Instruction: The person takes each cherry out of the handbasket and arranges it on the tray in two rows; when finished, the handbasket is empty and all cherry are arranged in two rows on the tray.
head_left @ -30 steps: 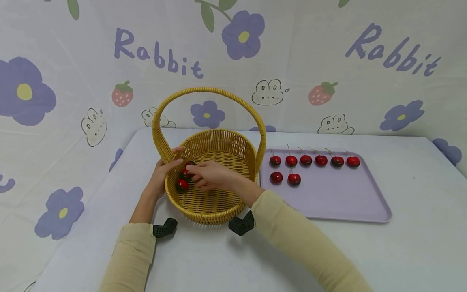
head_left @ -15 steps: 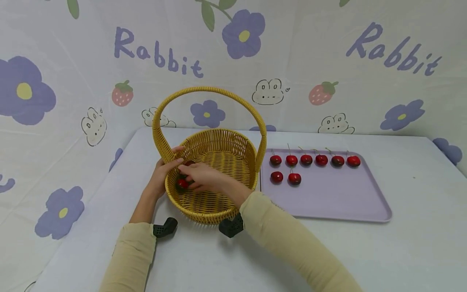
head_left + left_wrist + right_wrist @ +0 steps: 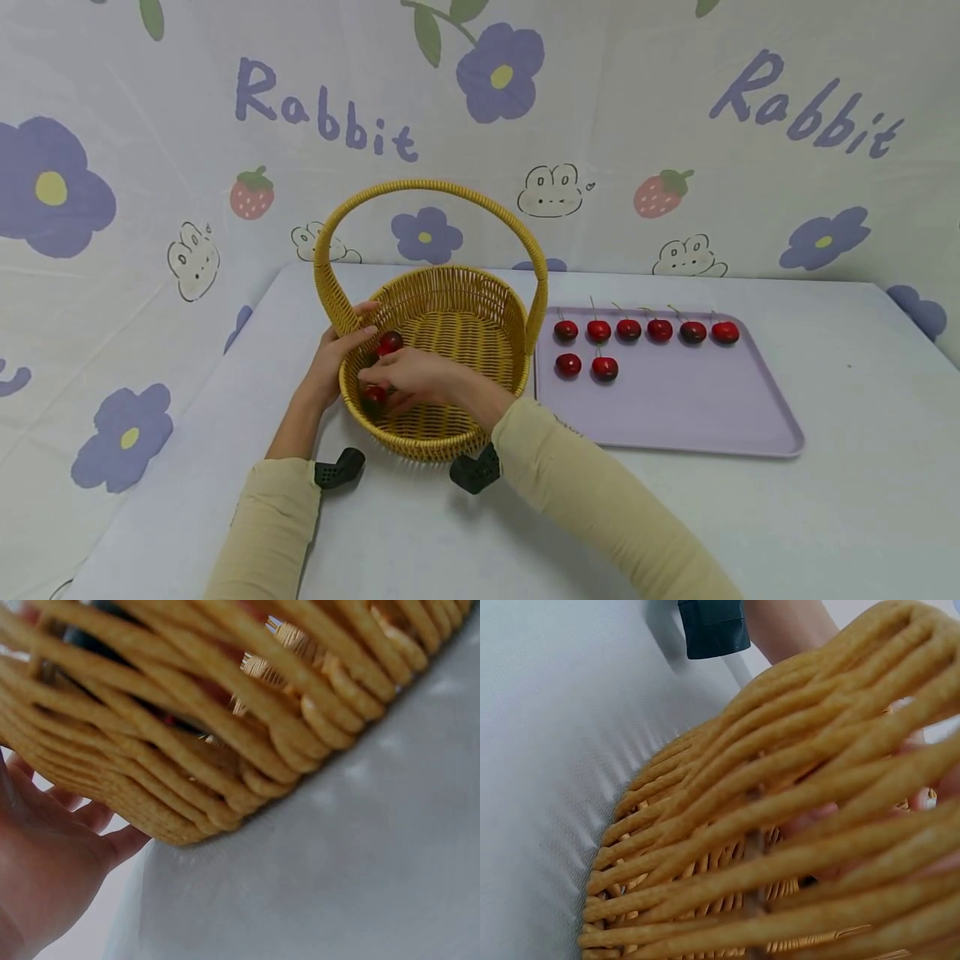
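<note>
A yellow wicker basket (image 3: pixel 435 446) with a tall arched handle stands left of the middle of the table. My left hand (image 3: pixel 327 367) grips its left side by the foot of the handle, thumb at the rim; in the left wrist view its fingers (image 3: pixel 94 814) lie against the outer weave. Inside, my right hand (image 3: pixel 420 373) reaches down among dark red cherries at the left wall. One cherry (image 3: pixel 390 343) lies just beyond the hand, another cherry (image 3: pixel 373 397) by the fingertips. Whether the fingers pinch a cherry is hidden. Through the weave, the right wrist view shows only bits of the hand.
Right of the basket lies a lilac tray (image 3: pixel 690 408), close to its side. Along the tray's back edge several cherries (image 3: pixel 628 331) stand in a row, stems up. Two more, a left cherry (image 3: pixel 567 365) and a right cherry (image 3: pixel 604 369), begin a second row.
My right hand has moved left and slightly nearer among the cherries in the basket. The nearest cherry there has shifted toward me. My left hand, basket and tray cherries stay put.
</note>
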Demonstrator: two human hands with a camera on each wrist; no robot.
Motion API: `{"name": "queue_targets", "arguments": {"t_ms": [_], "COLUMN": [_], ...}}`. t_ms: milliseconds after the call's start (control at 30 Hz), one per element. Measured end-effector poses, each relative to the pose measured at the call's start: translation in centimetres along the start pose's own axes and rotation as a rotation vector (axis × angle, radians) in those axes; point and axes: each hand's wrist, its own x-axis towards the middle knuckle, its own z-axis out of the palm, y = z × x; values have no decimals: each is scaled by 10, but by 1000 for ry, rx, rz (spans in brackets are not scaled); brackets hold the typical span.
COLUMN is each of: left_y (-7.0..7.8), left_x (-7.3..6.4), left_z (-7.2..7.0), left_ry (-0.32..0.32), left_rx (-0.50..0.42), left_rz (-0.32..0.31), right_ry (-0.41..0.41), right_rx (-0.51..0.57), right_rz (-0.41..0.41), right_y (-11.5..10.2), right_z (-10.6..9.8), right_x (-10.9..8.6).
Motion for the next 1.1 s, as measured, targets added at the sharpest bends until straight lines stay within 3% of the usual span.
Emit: {"name": "queue_targets", "arguments": {"t_ms": [167,433,800,1100], "left_y": [0,0,0,-1], "left_x": [0,0,1,0], "left_z": [0,0,0,0], "left_ry": [9,-2,5,11], "left_rx": [1,11,27,17], "left_rz": [6,12,15,11], "right_ry": [-56,-58,-69,-98], "right_rx": [-71,-5,-41,-122], "right_rz": [-37,-82,-4,9], "right_y": [2,5,8,12], "right_z": [1,-2,-11,-11], "right_x": [-3,-8,-15,-21]}}
